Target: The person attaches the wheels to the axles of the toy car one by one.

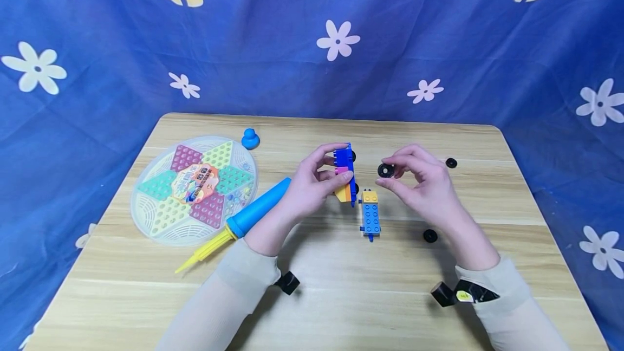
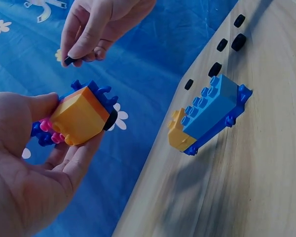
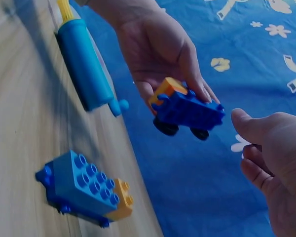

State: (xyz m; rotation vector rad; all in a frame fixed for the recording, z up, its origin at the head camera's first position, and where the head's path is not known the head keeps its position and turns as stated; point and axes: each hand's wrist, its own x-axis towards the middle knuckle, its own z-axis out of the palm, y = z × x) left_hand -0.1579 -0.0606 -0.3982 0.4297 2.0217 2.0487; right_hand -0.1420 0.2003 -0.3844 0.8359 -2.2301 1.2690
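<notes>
While the left hand (image 1: 314, 180) is holding a toy vehicle (image 2: 84, 116) above the table (image 1: 322, 307), the right hand (image 1: 431, 180) is pinching a black wheel (image 1: 382, 171) to its right, with a gap separating the two things. The held vehicle is showing pink, yellow and orange bricks on a dark blue base, and it is being gripped on edge, its bricks facing the left palm and its fitted black wheels facing the right hand. The left thumb is pressing on one side, with the fingers supporting the other. The right thumb and forefinger are gripping narrowly; whether other fingers are also touching the wheel is hard to tell, since the right wrist view is hiding it.

Nearer the person, a second vehicle (image 1: 370, 218) is standing upright, carrying light blue and yellow bricks. One loose wheel (image 1: 451, 163) is lying beyond the right hand, and another loose wheel (image 1: 430, 235) is lying near the right forearm. Toward the left, a round game board (image 1: 170, 218) is lying near a blue-and-yellow pump (image 1: 260, 207), and a small blue piece (image 1: 250, 140) is sitting by the board's far edge. Behind everything, a flowered blue cloth (image 1: 273, 69) is hanging.
</notes>
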